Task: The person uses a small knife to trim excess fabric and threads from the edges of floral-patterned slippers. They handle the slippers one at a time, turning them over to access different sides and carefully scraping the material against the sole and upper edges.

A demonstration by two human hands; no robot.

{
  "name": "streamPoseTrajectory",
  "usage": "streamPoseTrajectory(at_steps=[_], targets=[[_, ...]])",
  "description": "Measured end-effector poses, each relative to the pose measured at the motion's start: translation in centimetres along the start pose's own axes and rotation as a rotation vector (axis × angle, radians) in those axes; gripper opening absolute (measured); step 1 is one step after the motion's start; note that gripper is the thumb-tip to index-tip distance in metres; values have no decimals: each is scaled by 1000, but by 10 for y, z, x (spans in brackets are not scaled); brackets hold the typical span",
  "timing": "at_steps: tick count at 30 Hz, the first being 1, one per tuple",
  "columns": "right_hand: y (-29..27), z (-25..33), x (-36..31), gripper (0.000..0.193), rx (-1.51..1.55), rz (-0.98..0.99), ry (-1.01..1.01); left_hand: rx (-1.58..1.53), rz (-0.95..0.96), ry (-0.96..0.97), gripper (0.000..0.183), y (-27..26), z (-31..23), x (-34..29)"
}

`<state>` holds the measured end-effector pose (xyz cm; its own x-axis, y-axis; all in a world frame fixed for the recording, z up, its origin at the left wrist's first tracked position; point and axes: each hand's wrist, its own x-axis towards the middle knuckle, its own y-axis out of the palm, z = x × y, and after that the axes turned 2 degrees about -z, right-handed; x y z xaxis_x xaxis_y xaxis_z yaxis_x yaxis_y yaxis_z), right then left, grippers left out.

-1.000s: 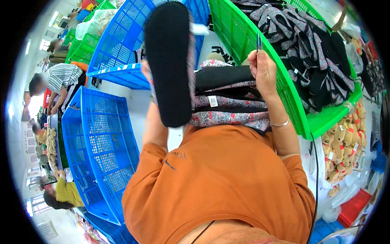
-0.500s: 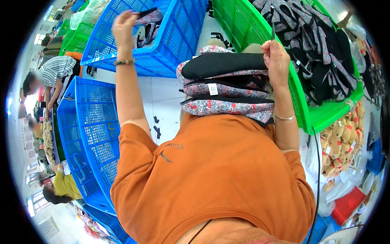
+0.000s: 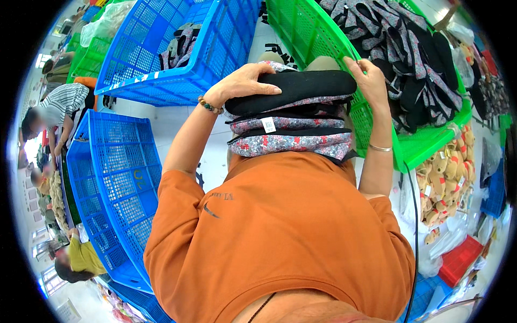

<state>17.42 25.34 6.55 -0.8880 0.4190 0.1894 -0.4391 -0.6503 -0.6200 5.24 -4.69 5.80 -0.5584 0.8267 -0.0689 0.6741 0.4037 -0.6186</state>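
Observation:
A stack of floral grey-and-red slippers (image 3: 293,146) with black soles rests on my lap, soles partly upward, one bearing a small white tag (image 3: 268,125). My left hand (image 3: 245,85) grips the left end of the topmost slipper (image 3: 301,86), its thumb lying on the black sole and its other fingers partly hidden behind. Just past the stack's right end is my right hand (image 3: 369,81), raised with thumb and forefinger pinched together. A thin, dark, pointed tool (image 3: 353,50) rises from that pinch; its exact kind is unclear.
A blue crate (image 3: 215,64) at front left holds a few slippers. The green crate (image 3: 412,153) on the right is heaped with more. Empty-looking blue crates (image 3: 121,188) stand left. Black scraps litter the floor, and a black cable (image 3: 416,231) hangs at right. Other people work far left.
My left hand has let go of a slipper over the blue crate and come back right to grip the stack's top slipper. My right hand stays raised near the stack's right end.

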Motion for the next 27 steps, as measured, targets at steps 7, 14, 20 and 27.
streamPoseTrajectory(at_steps=[7,14,20,27], targets=[[-9,-15,-10,38,81,411,78,-108,-76,-24,59,4,-10,-13],[-21,10,-18,33,815,176,284,371,-222,290,78,-2,-64,-18],[-25,70,-25,28,909,26,230,563,-607,506,51,2,-72,35],[28,58,-27,26,954,326,210,-128,-116,143,33,40,7,84]])
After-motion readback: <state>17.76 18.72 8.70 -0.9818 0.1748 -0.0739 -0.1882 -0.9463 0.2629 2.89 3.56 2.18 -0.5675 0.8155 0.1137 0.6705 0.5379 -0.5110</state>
